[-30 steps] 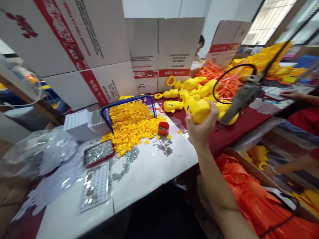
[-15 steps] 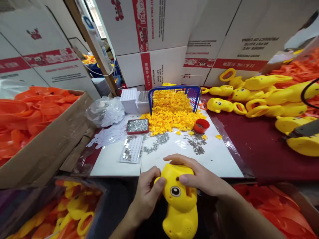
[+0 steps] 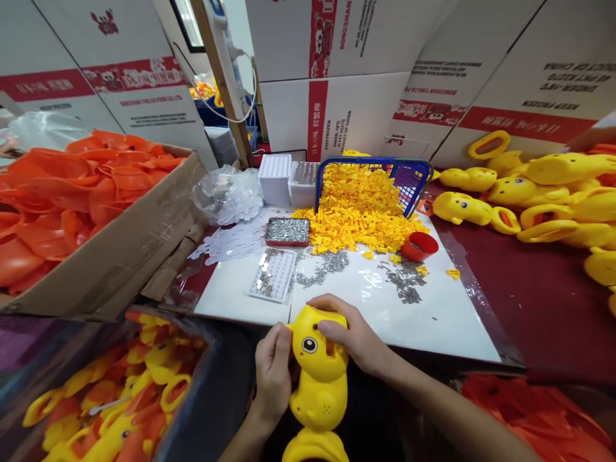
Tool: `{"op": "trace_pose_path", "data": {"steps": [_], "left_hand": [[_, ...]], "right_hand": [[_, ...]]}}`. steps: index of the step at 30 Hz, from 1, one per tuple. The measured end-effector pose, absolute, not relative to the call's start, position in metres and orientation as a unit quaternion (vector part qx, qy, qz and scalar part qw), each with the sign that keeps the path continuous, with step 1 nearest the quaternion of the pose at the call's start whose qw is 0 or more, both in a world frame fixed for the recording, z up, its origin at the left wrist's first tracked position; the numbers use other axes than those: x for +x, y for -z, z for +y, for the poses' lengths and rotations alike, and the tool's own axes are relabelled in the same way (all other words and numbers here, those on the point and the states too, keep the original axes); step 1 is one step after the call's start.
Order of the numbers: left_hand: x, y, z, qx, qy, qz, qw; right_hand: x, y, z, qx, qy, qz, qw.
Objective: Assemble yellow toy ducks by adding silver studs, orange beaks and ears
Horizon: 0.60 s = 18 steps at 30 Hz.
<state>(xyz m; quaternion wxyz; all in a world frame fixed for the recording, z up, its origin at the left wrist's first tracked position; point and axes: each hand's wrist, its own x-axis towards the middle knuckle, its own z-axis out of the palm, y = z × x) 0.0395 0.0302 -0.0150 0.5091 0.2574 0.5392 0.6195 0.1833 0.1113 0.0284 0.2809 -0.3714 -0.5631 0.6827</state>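
Note:
Both hands hold a yellow plastic duck toy [image 3: 320,391] in front of the table's near edge. It has a printed eye, a slot in its head and a ring-shaped handle at the bottom. My left hand [image 3: 274,369] pinches the duck's beak side between thumb and fingers. Across the top of the head lies my right hand [image 3: 353,333], its thumb near a small dark hole and its fingers wrapped over the far side. Beyond the hands, small screws [image 3: 404,282] and tiny silvery parts [image 3: 320,268] lie on the white board [image 3: 346,301].
A blue basket [image 3: 428,170] spills small yellow parts [image 3: 356,218]. Around it stand a red cup [image 3: 419,247], a red tray [image 3: 287,232] of metal bits and a white tray [image 3: 273,276] with discs. Yellow ducks [image 3: 462,208] lie right; a carton [image 3: 110,237] of orange parts stands left.
My view has swung to the left, so the table contents sit further right. The duck is now raised a little, showing its ring handle; both hands keep their hold on it.

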Motion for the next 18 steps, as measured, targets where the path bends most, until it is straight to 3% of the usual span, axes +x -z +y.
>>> {"op": "trace_pose_path", "data": {"steps": [9, 13, 18], "left_hand": [[0.026, 0.009, 0.02, 0.18, -0.666, 0.497, 0.526], [0.029, 0.005, 0.005, 0.116, -0.665, 0.483, 0.558], [0.014, 0.007, 0.008, 0.024, -0.661, 0.485, 0.573]], "right_hand": [[0.155, -0.034, 0.118, -0.329, -0.7, -0.591, 0.227], [0.138, -0.041, 0.117, -0.341, -0.537, -0.743, 0.206], [0.114, -0.056, 0.127, -0.36, -0.348, -0.863, 0.059]]}}
